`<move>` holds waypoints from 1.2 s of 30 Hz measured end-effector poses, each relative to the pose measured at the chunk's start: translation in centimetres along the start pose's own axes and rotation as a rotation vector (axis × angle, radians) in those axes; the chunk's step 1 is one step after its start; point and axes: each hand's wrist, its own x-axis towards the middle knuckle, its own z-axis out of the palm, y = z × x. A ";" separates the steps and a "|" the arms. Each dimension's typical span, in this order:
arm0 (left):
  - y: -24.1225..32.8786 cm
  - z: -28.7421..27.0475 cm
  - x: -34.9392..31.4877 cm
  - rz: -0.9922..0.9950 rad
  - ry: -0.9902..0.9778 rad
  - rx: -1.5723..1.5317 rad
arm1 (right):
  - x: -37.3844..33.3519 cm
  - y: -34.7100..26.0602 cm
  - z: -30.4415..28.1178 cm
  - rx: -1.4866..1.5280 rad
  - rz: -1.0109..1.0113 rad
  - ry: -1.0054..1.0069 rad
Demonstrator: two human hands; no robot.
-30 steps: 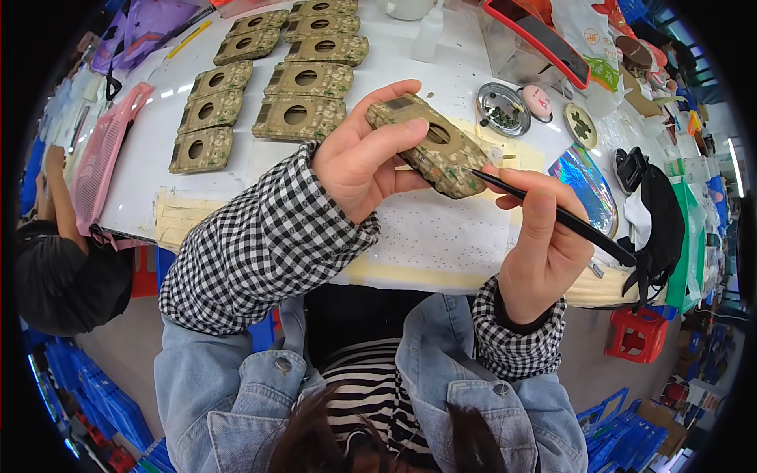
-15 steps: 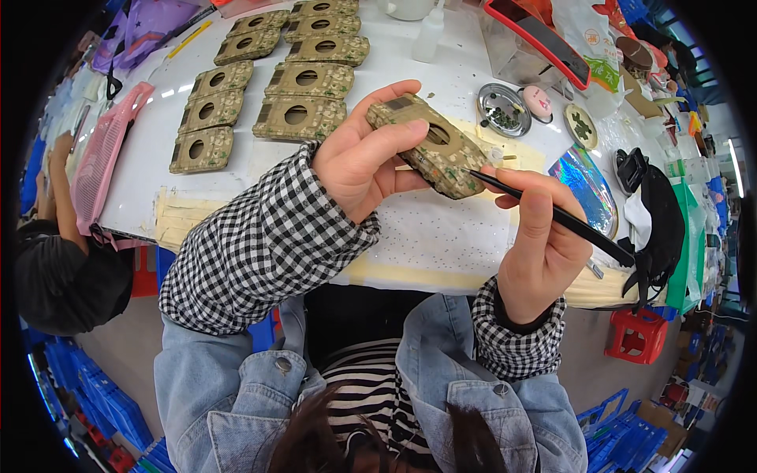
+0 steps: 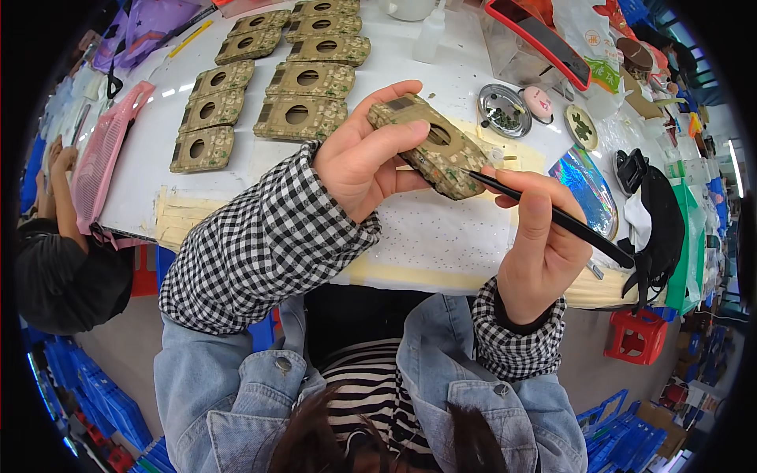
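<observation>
My left hand (image 3: 363, 154) grips a camouflage-patterned case (image 3: 456, 168) with a round opening, thumb on top beside the hole and fingers underneath. It is held tilted above the table, with its lower end toward my right hand. Pinched in my right hand (image 3: 544, 236) is a slim black tool (image 3: 591, 234) that looks like tweezers. The tool's tip touches or nearly touches the case's near edge, and my right fingertips are close to the case's right corner. Similar cases (image 3: 303, 117) lie in rows at the far left of the table.
A small round metal dish (image 3: 505, 110) holds dark bits, near a pink round item (image 3: 538, 104). A red-framed phone (image 3: 540, 39) rests on a clear box. White paper with tiny specks (image 3: 441, 244) lies under my hands. Another person (image 3: 71, 268) sits at left by a pink basket (image 3: 110, 162).
My hands, the case and the black tool have barely moved. At the left, the other person's hands have shifted slightly.
</observation>
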 end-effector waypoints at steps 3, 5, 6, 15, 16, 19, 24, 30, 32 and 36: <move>0.0 0.3 -0.1 -0.007 0.010 0.053 | 0.0 0.0 -0.1 -0.002 -0.005 0.000; 0.0 0.2 -0.1 -0.007 0.010 0.051 | -0.1 0.1 -0.1 0.011 -0.004 0.004; -0.1 0.1 -0.1 -0.007 0.009 0.047 | -0.1 0.1 -0.1 0.017 -0.003 0.005; -0.1 -0.3 0.1 -0.011 -0.012 -0.051 | 0.0 0.2 0.1 0.018 -0.042 0.014; -0.1 -0.3 0.1 -0.010 -0.012 -0.055 | 0.0 0.3 0.1 0.018 -0.048 0.017; -0.2 -0.3 0.0 -0.011 -0.006 -0.016 | -0.1 0.4 0.2 0.015 -0.057 0.023; -0.2 -0.2 0.0 -0.013 0.004 0.005 | 0.0 0.4 0.1 -0.008 -0.065 0.014; -0.2 -0.3 0.0 -0.018 0.006 0.015 | -0.1 0.4 0.3 -0.009 -0.056 0.007; -0.2 -0.3 -0.1 -0.017 0.009 0.020 | -0.1 0.3 0.2 -0.015 -0.050 0.004; -0.2 -0.3 0.2 0.004 -0.003 -0.055 | -0.1 0.1 0.1 -0.034 -0.047 -0.004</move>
